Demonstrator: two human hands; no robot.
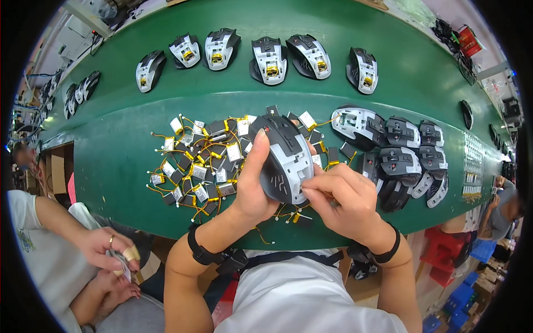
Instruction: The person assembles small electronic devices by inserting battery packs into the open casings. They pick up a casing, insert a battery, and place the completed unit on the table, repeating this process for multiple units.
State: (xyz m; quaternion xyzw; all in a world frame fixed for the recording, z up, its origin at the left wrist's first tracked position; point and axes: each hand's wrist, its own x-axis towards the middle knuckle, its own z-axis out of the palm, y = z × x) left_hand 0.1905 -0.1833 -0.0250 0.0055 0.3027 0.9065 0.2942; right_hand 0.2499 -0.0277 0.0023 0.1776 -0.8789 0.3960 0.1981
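The thumb and fingers of the left hand (254, 191) are clamped around the sides of a black-and-silver computer mouse (288, 161), which is held up, tilted, above a green worktable (111, 161). At the mouse's lower right edge, the thumb and forefinger of the right hand (352, 201) are brought close together; a thin wire is seen beside them, but whether it is gripped cannot be told. Both wrists, on the near side of the mouse, are banded by black straps (392, 244). Behind and to the left of the mouse, small silver and black battery packs (233, 152) with thin coloured leads are strewn in a loose heap. To its right, more black-and-silver mice (401, 164) are grouped closely, some overlapping. Well to its left and nearer the wearer's side, a small pale item is held in a co-worker's hands (102, 244). Farthest beyond it, six part-built mice (268, 55) are set out in a spaced row, yellow pieces being visible in their openings.
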